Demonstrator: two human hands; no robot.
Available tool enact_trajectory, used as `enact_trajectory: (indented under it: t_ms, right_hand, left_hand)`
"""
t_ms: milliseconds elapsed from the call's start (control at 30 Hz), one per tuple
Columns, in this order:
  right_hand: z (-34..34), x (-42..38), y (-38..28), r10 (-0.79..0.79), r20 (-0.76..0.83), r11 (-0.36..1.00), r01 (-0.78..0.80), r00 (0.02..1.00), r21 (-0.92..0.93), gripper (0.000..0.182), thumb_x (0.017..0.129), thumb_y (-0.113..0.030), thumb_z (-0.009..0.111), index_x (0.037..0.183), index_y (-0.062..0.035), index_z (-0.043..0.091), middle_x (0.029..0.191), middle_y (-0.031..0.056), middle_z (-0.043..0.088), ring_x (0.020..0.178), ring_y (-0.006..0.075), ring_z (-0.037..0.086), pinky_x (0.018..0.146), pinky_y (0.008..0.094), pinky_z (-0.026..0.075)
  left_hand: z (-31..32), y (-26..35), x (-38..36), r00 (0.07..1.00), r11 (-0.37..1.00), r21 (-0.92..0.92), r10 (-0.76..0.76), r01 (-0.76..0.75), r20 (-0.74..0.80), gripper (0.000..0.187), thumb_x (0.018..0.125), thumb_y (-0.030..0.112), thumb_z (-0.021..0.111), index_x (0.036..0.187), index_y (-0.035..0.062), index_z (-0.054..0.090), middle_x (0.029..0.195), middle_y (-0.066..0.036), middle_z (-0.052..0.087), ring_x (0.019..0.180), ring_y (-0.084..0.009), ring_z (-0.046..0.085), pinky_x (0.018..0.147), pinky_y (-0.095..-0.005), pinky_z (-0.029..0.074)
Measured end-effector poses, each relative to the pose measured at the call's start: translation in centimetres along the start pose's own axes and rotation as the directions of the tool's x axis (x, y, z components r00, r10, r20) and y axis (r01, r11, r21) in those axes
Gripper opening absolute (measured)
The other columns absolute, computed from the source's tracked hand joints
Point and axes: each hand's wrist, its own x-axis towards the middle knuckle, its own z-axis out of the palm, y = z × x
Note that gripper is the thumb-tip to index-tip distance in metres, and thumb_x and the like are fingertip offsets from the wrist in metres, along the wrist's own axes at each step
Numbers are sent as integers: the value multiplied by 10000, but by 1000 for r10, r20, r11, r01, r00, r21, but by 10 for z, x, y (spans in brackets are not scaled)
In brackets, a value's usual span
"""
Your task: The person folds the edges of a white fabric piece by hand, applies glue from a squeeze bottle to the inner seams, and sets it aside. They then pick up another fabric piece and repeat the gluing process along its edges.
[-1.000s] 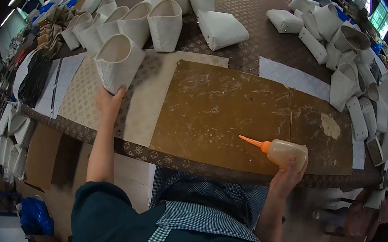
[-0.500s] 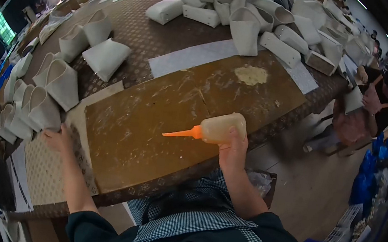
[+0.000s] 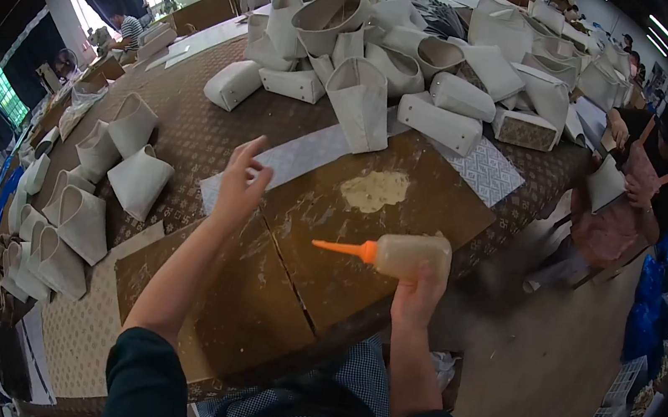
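In my right hand (image 3: 419, 294) is a translucent squeeze bottle (image 3: 412, 257) with an orange nozzle, held sideways so the tip points left. The bottle hangs over the brown work board (image 3: 211, 310), which is streaked with dried residue. My left hand (image 3: 241, 179) is raised over the far part of the board, fingers apart and holding nothing. Beyond it lies a white paper strip (image 3: 303, 154). A pale dried patch (image 3: 374, 191) marks the board. The nearest of the piled bags is an upright white bag body (image 3: 358, 106) at the board's far edge.
Many white bag bodies (image 3: 446, 126) are heaped across the back of the table. More white bags (image 3: 79, 221) stand in rows at the left. A seated co-worker (image 3: 620, 179) handles a white piece at the right. Blue bags (image 3: 641, 308) line the floor there.
My left hand has left the row of bags on the left and moved right and forward over the board. My right hand still holds the bottle. The view has tilted up.
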Motion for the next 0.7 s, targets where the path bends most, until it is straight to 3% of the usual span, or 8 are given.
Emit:
enact_trajectory:
  t_ms: [133,233,267,367,433,567,633,700]
  right_hand:
    - [-5,-2,-3,32,22,999,-33,999,40,691,880,-252,702,1427,-7,356,1277,99,507,1181,227,526,1010,401,461]
    - [-3,-2,-4,34,20,999,-35,999,34,693,887,-261,694,1430,-3,349,1263,100,512,1174,224,530,1006,396,460]
    - [-3,-2,-5,35,23,999,-35,999,23,694,889,-263,692,1431,-1,346,1258,101,514,1172,224,531,1004,394,460]
    - [-7,-3,-4,47,39,999,-48,998,22,690,890,-251,693,1431,-1,345,1253,100,514,1166,224,535,997,391,461]
    - [-6,-3,-4,43,34,998,-45,998,40,686,889,-242,694,1432,-6,348,1258,101,513,1169,225,534,995,392,463]
    - [-3,-2,-3,35,32,999,-36,999,29,667,890,-218,691,1432,-15,360,1276,105,510,1178,230,532,994,395,467]
    - [-5,-1,-1,42,20,999,-43,999,21,649,897,-204,680,1431,-17,364,1293,110,504,1179,233,533,995,397,469]
    - [0,-4,-1,37,19,999,-37,999,-6,596,915,-168,646,1425,-19,376,1314,118,500,1181,240,536,995,396,473]
  left_hand:
    - [84,26,108,990,990,-8,141,-140,22,612,852,161,667,1411,67,436,1327,-145,508,789,-169,629,710,-302,517]
    - [117,23,157,985,999,-37,26,-20,168,603,821,225,688,1358,34,491,1285,-176,549,751,-222,629,721,-315,511]
    - [121,19,160,984,988,53,138,-144,111,483,838,211,680,1261,6,567,1136,-152,633,697,-192,625,686,-305,516]
    - [101,7,143,995,985,-163,-43,58,91,349,870,199,662,1146,-11,622,960,-100,665,676,-149,608,672,-285,512]
    - [72,-10,106,998,972,-227,-62,63,10,235,916,156,625,1075,-16,635,854,-37,644,709,-101,591,649,-259,503]
    - [-22,0,12,955,892,-448,-175,52,-237,122,972,126,571,1029,48,646,858,36,598,730,-35,526,649,-197,434]
    - [-77,7,-32,961,971,-239,-76,11,-266,117,924,62,586,1002,-12,634,874,0,559,699,-62,515,642,-209,423]
    - [-126,35,-72,989,995,83,63,-52,-134,121,863,36,596,964,-4,650,877,-17,531,661,-74,492,604,-220,397]
